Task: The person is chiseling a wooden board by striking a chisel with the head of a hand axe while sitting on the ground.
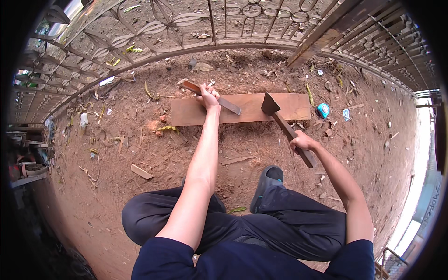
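Note:
My left hand [208,97] is closed round a long chisel [231,107], its wooden handle end up at the left and its flat grey blade slanting down to the right over a reddish-brown wooden board [289,106]. Whether the blade tip touches the wood I cannot tell. In my right hand [302,141] is a hatchet [282,122], gripped low on its wooden handle. Its dark wedge-shaped head is above the right half of the board. The board lies crosswise on the dirt in front of my feet.
Right of the board sits a blue tape measure [323,110]. Wood chips, dry pods and a loose offcut [142,171] litter the dirt ground. A metal fence [186,48] curves along the far side, with a thick post [317,35] at its right. My shoe [267,186] is near the board.

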Action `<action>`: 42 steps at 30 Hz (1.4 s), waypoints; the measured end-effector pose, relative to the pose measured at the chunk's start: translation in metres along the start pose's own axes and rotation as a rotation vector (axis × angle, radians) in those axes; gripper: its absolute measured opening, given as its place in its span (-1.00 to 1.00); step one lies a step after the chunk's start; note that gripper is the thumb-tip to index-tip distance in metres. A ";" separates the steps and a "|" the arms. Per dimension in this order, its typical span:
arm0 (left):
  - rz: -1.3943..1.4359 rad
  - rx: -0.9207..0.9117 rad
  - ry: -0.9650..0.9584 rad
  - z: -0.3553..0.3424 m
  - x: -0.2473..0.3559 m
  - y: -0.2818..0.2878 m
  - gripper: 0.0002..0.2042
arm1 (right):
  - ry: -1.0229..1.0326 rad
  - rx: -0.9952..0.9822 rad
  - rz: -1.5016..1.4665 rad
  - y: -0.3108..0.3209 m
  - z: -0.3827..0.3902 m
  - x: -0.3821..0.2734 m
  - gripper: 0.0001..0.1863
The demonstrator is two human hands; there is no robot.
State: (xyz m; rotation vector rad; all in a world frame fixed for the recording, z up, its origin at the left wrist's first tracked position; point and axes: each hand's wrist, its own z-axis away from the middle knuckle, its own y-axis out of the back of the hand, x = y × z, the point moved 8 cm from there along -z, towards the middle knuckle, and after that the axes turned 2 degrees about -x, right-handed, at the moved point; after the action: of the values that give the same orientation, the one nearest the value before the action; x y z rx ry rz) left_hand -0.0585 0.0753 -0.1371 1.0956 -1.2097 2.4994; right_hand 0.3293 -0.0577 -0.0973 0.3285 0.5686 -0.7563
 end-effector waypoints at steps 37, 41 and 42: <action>-0.754 -0.473 -0.626 0.099 0.025 -0.130 -0.84 | -0.116 0.127 -0.375 -0.014 0.072 -0.162 -0.90; -0.715 -0.513 -0.576 0.089 0.012 -0.121 -0.84 | 0.138 0.215 -0.353 -0.004 0.115 -0.254 -0.84; -0.717 -0.513 -0.575 0.089 0.011 -0.121 -0.84 | 0.215 0.244 -0.352 -0.004 0.130 -0.278 -0.82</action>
State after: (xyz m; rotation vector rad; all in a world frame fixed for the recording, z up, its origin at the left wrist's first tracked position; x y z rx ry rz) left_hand 0.0336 0.0878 -0.0188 1.7360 -1.1760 1.2959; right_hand 0.2101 0.0306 0.1711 0.5486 0.7492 -1.1429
